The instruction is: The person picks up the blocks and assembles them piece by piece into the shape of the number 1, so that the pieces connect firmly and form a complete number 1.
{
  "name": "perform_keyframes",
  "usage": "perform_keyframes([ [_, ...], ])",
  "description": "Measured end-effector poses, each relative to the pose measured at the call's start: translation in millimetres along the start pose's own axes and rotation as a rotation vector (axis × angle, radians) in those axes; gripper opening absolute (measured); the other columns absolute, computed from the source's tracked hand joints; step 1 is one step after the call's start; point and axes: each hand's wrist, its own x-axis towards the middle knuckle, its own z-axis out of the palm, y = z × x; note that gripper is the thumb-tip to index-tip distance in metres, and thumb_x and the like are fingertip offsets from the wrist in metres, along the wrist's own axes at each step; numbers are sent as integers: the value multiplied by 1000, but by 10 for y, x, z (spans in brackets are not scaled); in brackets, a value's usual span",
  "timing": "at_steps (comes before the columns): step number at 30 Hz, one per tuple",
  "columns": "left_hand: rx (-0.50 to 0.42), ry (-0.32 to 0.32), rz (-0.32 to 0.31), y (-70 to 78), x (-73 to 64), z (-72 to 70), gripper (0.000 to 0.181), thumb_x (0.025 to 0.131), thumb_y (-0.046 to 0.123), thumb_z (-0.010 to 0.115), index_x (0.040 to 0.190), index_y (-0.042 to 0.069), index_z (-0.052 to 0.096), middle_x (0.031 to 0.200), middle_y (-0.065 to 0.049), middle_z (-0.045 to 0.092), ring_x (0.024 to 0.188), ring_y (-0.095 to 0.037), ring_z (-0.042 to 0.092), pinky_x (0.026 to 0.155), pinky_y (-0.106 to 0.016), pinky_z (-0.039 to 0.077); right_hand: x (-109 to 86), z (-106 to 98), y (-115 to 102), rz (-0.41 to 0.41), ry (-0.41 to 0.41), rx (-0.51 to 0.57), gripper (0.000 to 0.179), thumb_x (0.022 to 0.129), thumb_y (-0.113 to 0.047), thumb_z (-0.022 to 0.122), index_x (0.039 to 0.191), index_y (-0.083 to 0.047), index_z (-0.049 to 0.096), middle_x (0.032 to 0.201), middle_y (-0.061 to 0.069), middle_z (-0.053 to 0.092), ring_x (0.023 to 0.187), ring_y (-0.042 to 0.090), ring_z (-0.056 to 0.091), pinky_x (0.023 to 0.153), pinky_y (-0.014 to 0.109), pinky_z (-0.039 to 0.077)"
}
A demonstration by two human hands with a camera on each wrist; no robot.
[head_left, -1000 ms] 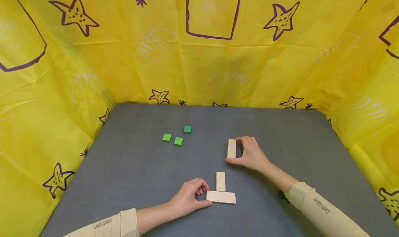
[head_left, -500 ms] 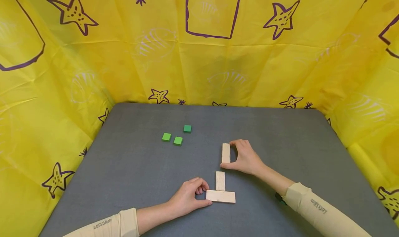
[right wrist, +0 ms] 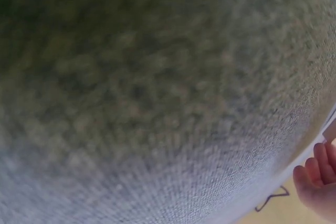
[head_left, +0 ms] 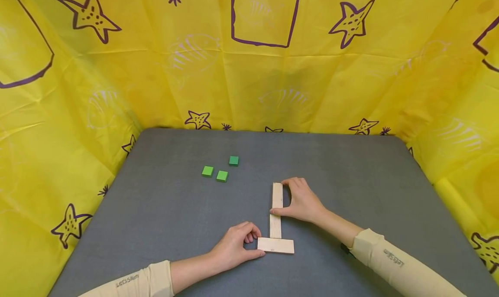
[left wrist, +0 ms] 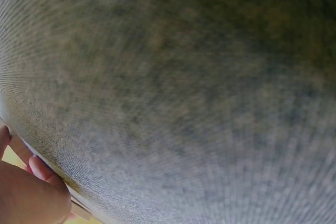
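Observation:
In the head view my left hand [head_left: 235,243] pinches the left end of a crosswise wooden block [head_left: 276,245] lying flat on the grey table. From the middle of its far side a second wooden block [head_left: 275,226] runs straight away, making an upside-down T. My right hand [head_left: 303,201] grips a third wooden block [head_left: 277,195] by its two ends, thumb at the near end and fingers at the far one. This block lines up with the second, its near end right at that one's far end. Both wrist views show mostly grey surface, with each hand [left wrist: 31,195] partly cut off at a corner.
Three small green square tiles [head_left: 222,176] lie at the back left of the grey table [head_left: 163,219], two light and one darker. Yellow cloth [head_left: 249,84] with drawn starfish hangs around the back and sides.
My right hand has brought its block leftward and nearer, up to the far end of the second block. The left hand has kept its place on the crosswise block.

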Motion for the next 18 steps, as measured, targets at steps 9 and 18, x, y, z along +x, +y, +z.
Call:
perform_keyframes([
  [9, 2, -7, -4, -2, 0, -7, 33, 75, 23, 87, 95, 17, 61, 83, 10, 53, 74, -2, 50, 66, -16, 44, 14, 33, -43, -15, -4, -25, 92, 62, -69, 78, 122, -3, 57, 115, 9, 57, 110, 26, 49, 91, 43, 47],
  [18, 2, -7, -8, 1, 0, -4, 33, 74, 23, 87, 96, 17, 62, 83, 10, 53, 75, -1, 50, 66, -16, 45, 3, 39, -54, -14, -2, -45, 91, 63, -68, 78, 122, -3, 57, 115, 10, 57, 108, 26, 50, 90, 42, 47],
])
